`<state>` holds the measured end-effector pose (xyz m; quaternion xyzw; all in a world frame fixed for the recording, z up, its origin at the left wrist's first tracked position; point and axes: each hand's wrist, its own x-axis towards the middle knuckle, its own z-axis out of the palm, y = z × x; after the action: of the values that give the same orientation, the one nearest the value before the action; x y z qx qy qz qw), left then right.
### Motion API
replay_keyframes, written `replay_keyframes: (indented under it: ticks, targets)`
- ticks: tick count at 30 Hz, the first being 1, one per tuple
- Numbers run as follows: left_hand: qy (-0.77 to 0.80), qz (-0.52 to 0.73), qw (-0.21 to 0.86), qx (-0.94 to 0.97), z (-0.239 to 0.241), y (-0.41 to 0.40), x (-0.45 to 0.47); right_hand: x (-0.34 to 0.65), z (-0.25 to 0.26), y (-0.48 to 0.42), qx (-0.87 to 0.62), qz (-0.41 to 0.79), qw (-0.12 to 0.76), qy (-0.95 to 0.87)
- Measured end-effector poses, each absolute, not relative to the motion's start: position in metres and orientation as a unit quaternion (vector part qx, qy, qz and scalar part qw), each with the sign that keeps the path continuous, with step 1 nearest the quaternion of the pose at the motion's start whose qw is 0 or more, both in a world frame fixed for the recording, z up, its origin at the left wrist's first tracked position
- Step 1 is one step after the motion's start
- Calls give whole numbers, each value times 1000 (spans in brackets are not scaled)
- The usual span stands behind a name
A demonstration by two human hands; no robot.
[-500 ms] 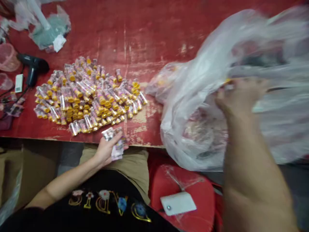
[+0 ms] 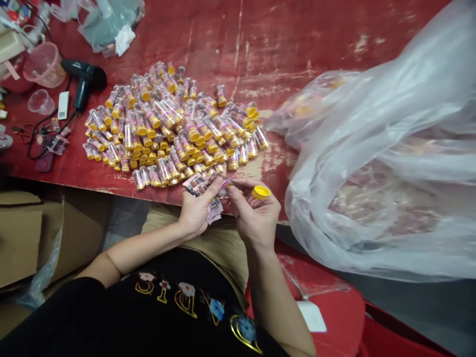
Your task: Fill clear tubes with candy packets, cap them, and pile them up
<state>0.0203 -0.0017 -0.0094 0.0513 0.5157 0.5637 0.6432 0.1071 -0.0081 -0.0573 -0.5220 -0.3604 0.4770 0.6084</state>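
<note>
My left hand [image 2: 197, 208] is closed on a small bundle of printed plastic sleeves [image 2: 213, 209], pinkish with dark pictures. Close beside it, my right hand [image 2: 257, 218] has a small tube with a yellow cap [image 2: 261, 192] tucked in its curled fingers. The right thumb and forefinger pinch at the edge of one sleeve by the left thumb. Both hands are over the table's front edge. Just beyond them lies a large heap of yellow-capped clear tubes [image 2: 163, 119] with pink printed wraps.
A big clear plastic bag [image 2: 334, 218] slumps over the table's right side. At left on the red table [image 2: 282, 29] lie a black hair dryer [image 2: 85, 79], a pink basket [image 2: 44, 64] and cables. A red stool [image 2: 334, 317] and a cardboard box [image 2: 22, 233] stand below.
My right hand has come out of the plastic bag with a yellow-capped tube and now meets my left hand. The left hand still holds the sleeves. The view has shifted.
</note>
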Motion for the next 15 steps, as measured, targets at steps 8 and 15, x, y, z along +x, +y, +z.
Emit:
replay_keyframes:
  ticks: [8, 15]
  targets:
    - [537, 559, 632, 9, 5, 1, 13, 118, -40, -9, -442, 526, 651, -322]
    - [535, 475, 699, -4, 16, -5, 8, 135, -15, -25, -409, 458, 703, -358]
